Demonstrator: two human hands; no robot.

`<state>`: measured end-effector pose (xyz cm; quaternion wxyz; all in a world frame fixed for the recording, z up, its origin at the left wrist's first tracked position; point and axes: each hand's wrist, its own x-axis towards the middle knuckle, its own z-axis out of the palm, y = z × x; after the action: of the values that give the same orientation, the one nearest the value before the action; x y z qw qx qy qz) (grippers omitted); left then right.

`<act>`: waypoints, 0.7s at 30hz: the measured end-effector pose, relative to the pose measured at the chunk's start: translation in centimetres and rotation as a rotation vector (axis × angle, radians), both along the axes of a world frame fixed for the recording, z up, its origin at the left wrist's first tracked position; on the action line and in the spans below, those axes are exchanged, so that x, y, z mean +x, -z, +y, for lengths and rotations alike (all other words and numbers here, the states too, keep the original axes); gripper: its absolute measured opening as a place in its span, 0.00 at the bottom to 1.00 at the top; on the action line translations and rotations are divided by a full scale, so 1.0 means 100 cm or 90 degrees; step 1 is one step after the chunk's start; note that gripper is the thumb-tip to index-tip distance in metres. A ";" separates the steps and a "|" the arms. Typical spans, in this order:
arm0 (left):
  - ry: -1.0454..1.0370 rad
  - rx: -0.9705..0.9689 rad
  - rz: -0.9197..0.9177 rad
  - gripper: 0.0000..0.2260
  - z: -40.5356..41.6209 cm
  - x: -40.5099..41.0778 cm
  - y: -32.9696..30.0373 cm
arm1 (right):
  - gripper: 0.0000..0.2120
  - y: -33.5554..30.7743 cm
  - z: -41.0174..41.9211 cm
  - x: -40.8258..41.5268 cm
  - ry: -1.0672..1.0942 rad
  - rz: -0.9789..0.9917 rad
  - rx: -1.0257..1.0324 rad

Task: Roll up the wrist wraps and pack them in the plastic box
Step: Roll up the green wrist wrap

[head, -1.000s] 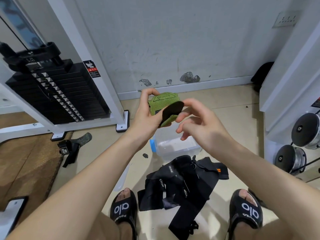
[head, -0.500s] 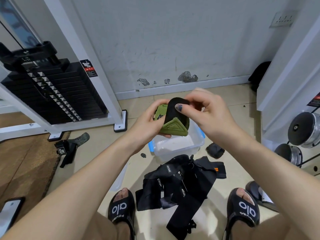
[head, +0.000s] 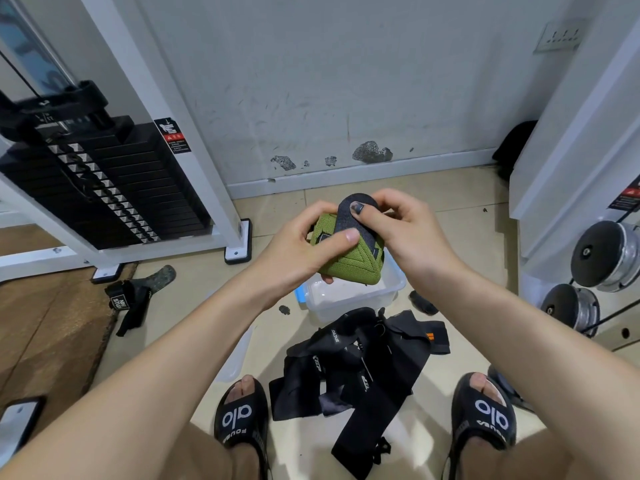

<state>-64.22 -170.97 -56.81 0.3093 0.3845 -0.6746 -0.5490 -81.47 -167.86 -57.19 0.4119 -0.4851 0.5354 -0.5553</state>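
Observation:
Both my hands hold a rolled green wrist wrap [head: 349, 268] with a black strap end over its top, just above the clear plastic box [head: 394, 289] on the floor. My left hand [head: 298, 251] grips the roll from the left, thumb laid across its front. My right hand [head: 405, 230] pinches the black strap end with thumb and fingers. A heap of loose black wrist wraps [head: 360, 358] lies on the tiles between my feet, in front of the box.
A weight stack machine [head: 104, 188] stands at the left, with a black and grey wrap [head: 135, 296] by its foot. The box's lid [head: 239, 355] lies left of the heap. A small dark roll [head: 424, 303] sits right of the box. Dumbbells [head: 602, 258] are at the right. A phone [head: 17, 424] lies bottom left.
My right hand came onto the roll and took the black strap end over its top. Both hands lowered the green wrap toward the box, and my left thumb moved across its front.

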 end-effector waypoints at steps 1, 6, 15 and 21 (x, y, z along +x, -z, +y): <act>0.001 0.003 0.001 0.07 0.000 0.001 0.000 | 0.08 0.002 0.001 0.002 0.001 -0.019 0.016; -0.005 -0.023 0.008 0.12 0.005 0.000 0.000 | 0.11 0.002 0.002 0.016 0.002 -0.177 0.147; 0.057 -0.197 -0.104 0.21 0.012 -0.006 0.004 | 0.10 0.011 0.004 0.013 -0.020 -0.254 0.236; 0.035 -0.269 -0.138 0.16 0.013 -0.011 0.009 | 0.07 0.017 0.002 0.014 0.058 -0.256 0.243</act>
<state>-65.36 -169.65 -57.75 0.2931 0.3494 -0.8141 -0.3594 -80.11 -167.69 -58.84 0.5684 -0.2544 0.5592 -0.5473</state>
